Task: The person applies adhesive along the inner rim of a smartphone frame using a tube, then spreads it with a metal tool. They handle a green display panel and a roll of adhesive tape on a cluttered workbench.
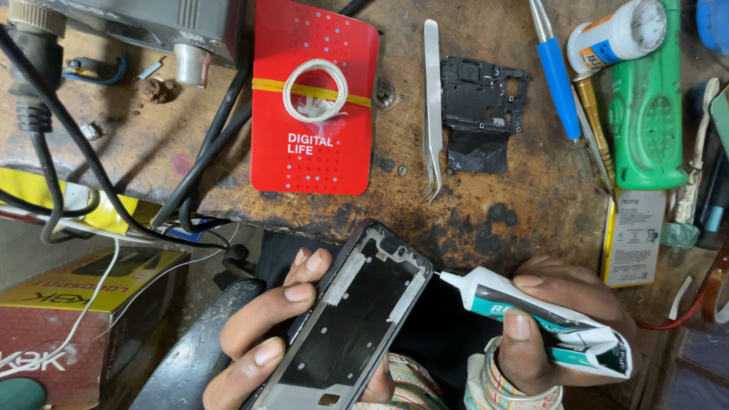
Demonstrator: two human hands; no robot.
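Below red card [314, 99]: left hand [266, 334] grasps phone frame [349, 319]; right hand [554, 319] squeezes glue tube [531, 315].

Worn wooden bench [501, 220], scorched dark near the front edge. Red card [314, 99] lies flat w/ a yellow rubber band across it and a white wire coil [314, 91] on top. Steel tweezers [433, 106] just right of the card, tips toward the front. Black phone inner cover [480, 110] beside the tweezers. Blue-handled tool [557, 76] further right, then a white bottle [616, 34] lying over a green device [649, 114]. Phone battery [632, 237] below the green device. Black cables [68, 144] run across the left side; grey unit [137, 26] top left. Red-and-yellow box [76, 319] bottom left.
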